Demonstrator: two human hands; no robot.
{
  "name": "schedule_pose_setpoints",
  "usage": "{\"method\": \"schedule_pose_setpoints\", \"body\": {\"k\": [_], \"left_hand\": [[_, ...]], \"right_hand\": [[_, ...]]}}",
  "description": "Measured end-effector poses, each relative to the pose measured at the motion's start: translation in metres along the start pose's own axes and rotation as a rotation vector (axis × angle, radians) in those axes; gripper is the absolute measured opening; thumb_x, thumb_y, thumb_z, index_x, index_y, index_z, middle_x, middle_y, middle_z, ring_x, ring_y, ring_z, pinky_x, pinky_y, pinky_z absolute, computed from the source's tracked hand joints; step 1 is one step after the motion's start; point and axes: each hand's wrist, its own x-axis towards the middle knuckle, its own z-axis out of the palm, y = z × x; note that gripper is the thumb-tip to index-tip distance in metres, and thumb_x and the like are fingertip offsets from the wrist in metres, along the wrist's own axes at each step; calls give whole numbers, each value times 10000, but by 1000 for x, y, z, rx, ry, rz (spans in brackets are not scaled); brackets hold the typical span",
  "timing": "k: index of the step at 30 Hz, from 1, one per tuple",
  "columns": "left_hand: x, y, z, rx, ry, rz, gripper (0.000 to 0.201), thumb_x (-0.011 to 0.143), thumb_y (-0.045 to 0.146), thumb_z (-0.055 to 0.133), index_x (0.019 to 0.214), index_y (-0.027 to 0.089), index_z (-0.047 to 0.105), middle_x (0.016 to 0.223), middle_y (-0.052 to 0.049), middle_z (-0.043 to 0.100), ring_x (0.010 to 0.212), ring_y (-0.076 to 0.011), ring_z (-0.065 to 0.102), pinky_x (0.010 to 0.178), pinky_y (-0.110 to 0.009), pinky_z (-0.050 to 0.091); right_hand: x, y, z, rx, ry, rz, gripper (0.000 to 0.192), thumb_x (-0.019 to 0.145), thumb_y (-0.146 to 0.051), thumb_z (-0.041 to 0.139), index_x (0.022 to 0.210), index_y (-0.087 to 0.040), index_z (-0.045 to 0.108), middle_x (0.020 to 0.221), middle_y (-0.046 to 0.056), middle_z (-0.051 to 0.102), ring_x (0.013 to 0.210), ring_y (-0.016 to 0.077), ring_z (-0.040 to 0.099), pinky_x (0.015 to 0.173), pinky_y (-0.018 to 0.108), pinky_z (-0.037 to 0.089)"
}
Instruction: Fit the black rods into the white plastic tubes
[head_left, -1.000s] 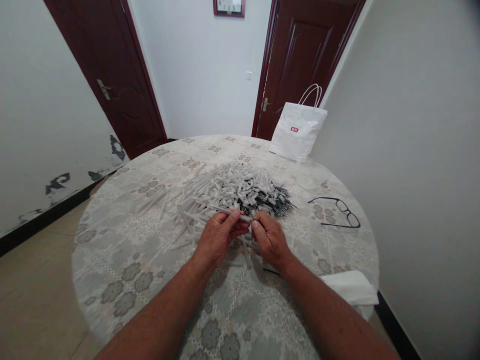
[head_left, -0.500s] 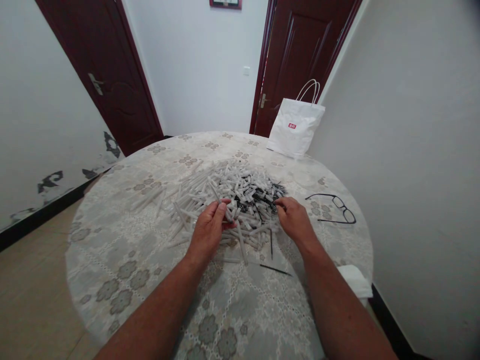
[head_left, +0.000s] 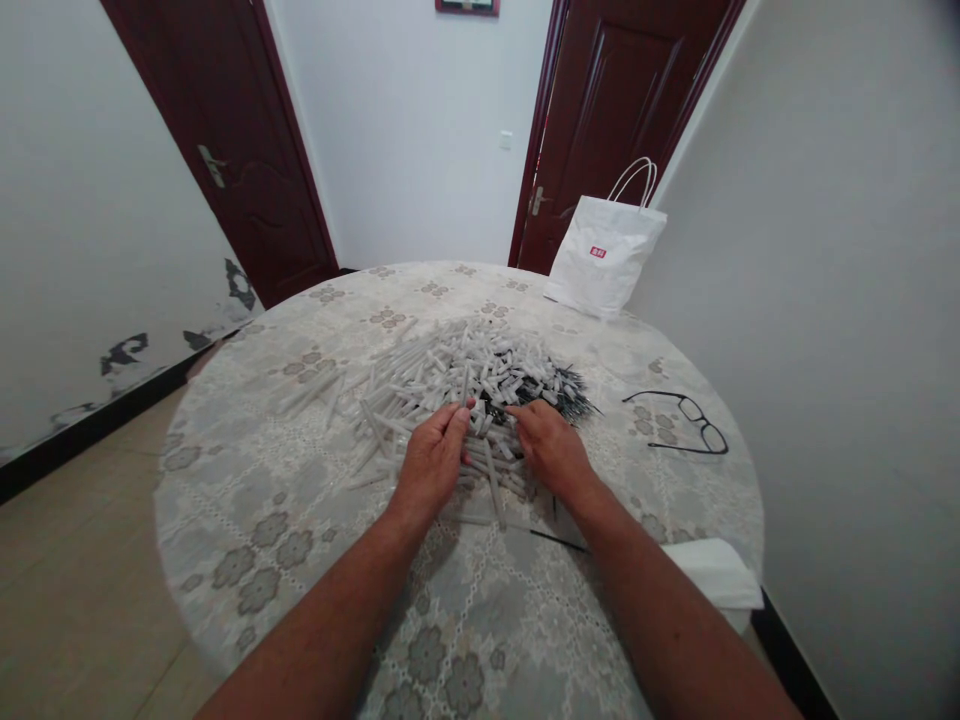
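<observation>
My left hand (head_left: 437, 450) is closed around a whitish pen barrel (head_left: 465, 384), which points up and away past the thumb. To its right, my right hand (head_left: 553, 448) pinches a thin black pen refill (head_left: 498, 407) at the fingertips, its end close to the left hand. Both hands are at the near side of a heap of pale pen barrels (head_left: 397, 385) and short white pieces (head_left: 480, 350). Dark refills (head_left: 570, 390) lie bunched on the heap's right side. A single black refill (head_left: 556, 540) rests on the tablecloth, partly hidden by my right forearm.
The round table (head_left: 315, 620) wears a flowered cloth. Black-framed glasses (head_left: 703, 425) lie at the right, with a folded white cloth or paper (head_left: 712, 572) nearer me. A white paper bag (head_left: 604, 255) stands at the back right edge. Walls and doors surround the table.
My right hand has moved left from the dark refills, close to my left hand. The barrel in my left hand now points more upright. The whole view has shifted slightly.
</observation>
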Motion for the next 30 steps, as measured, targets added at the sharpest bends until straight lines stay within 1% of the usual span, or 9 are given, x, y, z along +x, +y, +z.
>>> {"method": "schedule_pose_setpoints", "body": {"k": [3, 6, 8, 14, 17, 20, 24, 27, 30], "left_hand": [[0, -1, -1, -24, 8, -8, 441, 893, 498, 589, 1168, 187, 738, 649, 27, 591, 511, -144, 527, 522, -247, 414], [-1, -1, -1, 2, 2, -8, 451, 916, 514, 551, 1179, 195, 732, 755, 7, 653, 520, -141, 543, 526, -254, 433], [-2, -1, -2, 47, -9, 3, 458, 934, 518, 524, 1191, 194, 721, 767, 0, 665, 540, -150, 557, 550, -262, 455], [-2, -2, -2, 75, -41, 12, 453, 935, 527, 507, 1147, 188, 721, 882, -47, 705, 609, -179, 599, 561, -283, 468], [-2, -4, -3, 87, -27, 53, 426, 928, 524, 510, 1103, 205, 733, 871, -58, 715, 713, -219, 642, 636, -309, 493], [-3, -6, -3, 102, -26, 96, 397, 923, 513, 515, 1066, 221, 742, 876, -65, 724, 805, -247, 665, 708, -332, 506], [-4, -7, -1, 170, -39, 148, 366, 939, 476, 499, 1040, 223, 744, 925, -75, 723, 915, -260, 664, 817, -357, 500], [-4, -6, -1, 232, -59, 190, 354, 965, 429, 469, 1059, 216, 736, 1018, -90, 713, 991, -256, 643, 912, -367, 467], [-3, -6, 0, 270, -82, 205, 350, 979, 402, 454, 1072, 210, 730, 1046, -98, 702, 1015, -251, 626, 941, -365, 447]], "right_hand": [[6, -12, 4, -67, -37, 19, 332, 1011, -225, 474, 1300, -243, 636, 1080, 97, 610, 1026, 209, 568, 864, 277, 447], [8, -17, 10, -118, -63, 46, 288, 1012, -268, 488, 1243, -232, 655, 1082, 99, 605, 1049, 217, 567, 861, 275, 443], [8, -19, 11, -133, -85, 58, 256, 1006, -285, 498, 1189, -226, 667, 1087, 98, 603, 1041, 219, 572, 855, 275, 445], [2, -19, -5, -137, -110, 84, 219, 965, -232, 515, 1144, -216, 640, 1143, 100, 591, 1048, 220, 586, 852, 283, 449], [-8, -15, -15, -142, -208, 79, 163, 931, -264, 554, 1060, -217, 643, 1097, 88, 605, 996, 227, 612, 826, 299, 448], [-15, -10, -16, -139, -289, 85, 178, 881, -269, 616, 1053, -228, 639, 1096, 74, 623, 986, 230, 629, 814, 297, 441], [-13, -10, -13, -156, -296, 95, 137, 924, -241, 560, 1022, -210, 651, 1080, 83, 642, 958, 224, 651, 776, 288, 434], [-10, -12, -11, -203, -314, 107, 184, 960, -188, 481, 980, -194, 664, 1032, 94, 658, 912, 213, 663, 740, 283, 425], [-9, -10, -10, -215, -315, 90, 141, 934, -196, 539, 999, -197, 663, 1035, 94, 669, 944, 224, 663, 748, 284, 424]]}}
